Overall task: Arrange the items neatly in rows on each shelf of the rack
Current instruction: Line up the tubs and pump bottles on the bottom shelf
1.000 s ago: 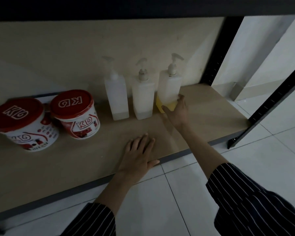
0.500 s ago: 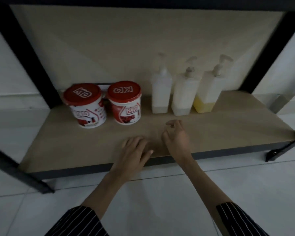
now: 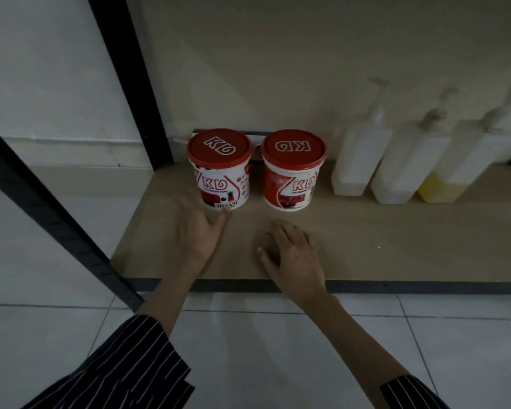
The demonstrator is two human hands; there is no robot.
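While the left hand [image 3: 199, 231] lies at the centre of the frame with its fingers stretched to the foot of the left tub [image 3: 220, 169], its grip is wide and the thumb is spread beside the tub's base. The fingertips are blurred, so I cannot tell whether they touch it. The right hand [image 3: 289, 255] rests just to the right on the wooden shelf [image 3: 396, 246], fingers loosely curled, its grip slack and holding nothing.

Both red-lidded tubs stand upright side by side at the back of the shelf, upper centre, with a narrow gap between them. The right tub [image 3: 292, 169] is near three pump bottles [image 3: 404, 166] lined up toward the right edge. The rightmost bottle [image 3: 455, 175] has yellow liquid at its bottom. A black rack post [image 3: 130, 84] runs up the upper left. White floor tiles [image 3: 248, 349] fill the lower frame, and a striped sleeve [image 3: 115, 367] sits at the bottom left.
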